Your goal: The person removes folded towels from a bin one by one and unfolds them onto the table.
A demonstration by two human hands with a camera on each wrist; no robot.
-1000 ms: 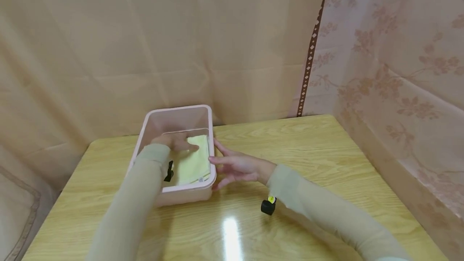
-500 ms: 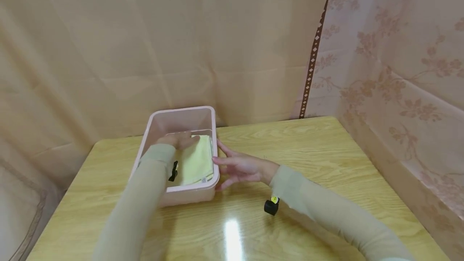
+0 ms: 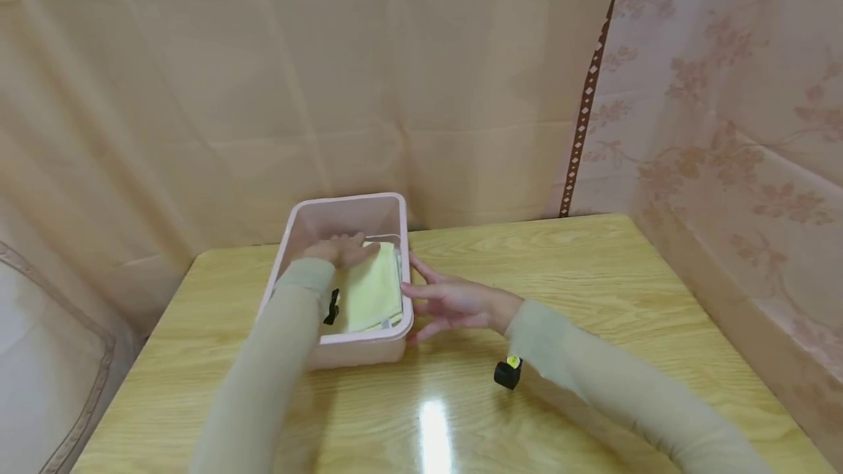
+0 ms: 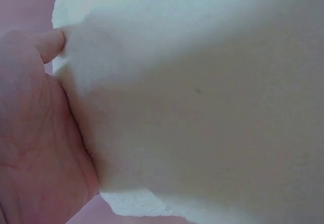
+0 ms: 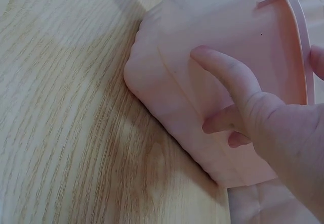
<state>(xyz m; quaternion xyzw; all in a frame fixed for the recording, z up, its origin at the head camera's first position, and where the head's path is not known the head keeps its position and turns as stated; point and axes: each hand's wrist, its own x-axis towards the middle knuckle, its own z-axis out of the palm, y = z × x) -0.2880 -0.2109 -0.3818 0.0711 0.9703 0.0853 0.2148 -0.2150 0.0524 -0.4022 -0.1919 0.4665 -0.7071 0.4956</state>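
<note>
A pink plastic bin (image 3: pixel 349 199) stands on the table with a folded pale yellow cloth (image 3: pixel 374 287) lying inside, close to its right wall. My left hand (image 3: pixel 339 249) reaches into the bin and rests with straight fingers at the cloth's far left part. In the left wrist view the cloth (image 4: pixel 177 97) fills most of the picture, and its edge runs along my left palm. Outside, my right hand (image 3: pixel 461 303) steadies the bin's right side with spread fingers. In the right wrist view the fingertips touch the bin's outer wall (image 5: pixel 177 90), while the thumb is at the rim.
The wooden table (image 3: pixel 566 276) stretches right and front of the bin. A beige curtain (image 3: pixel 329 93) hangs behind, and a floral curtain (image 3: pixel 744 130) borders the right side. A small black camera (image 3: pixel 507 373) hangs below the right wrist.
My left hand has slid a little toward the bin's far end, and its fingers have straightened. The whole scene has shifted slightly right in view. My right hand keeps its place at the bin.
</note>
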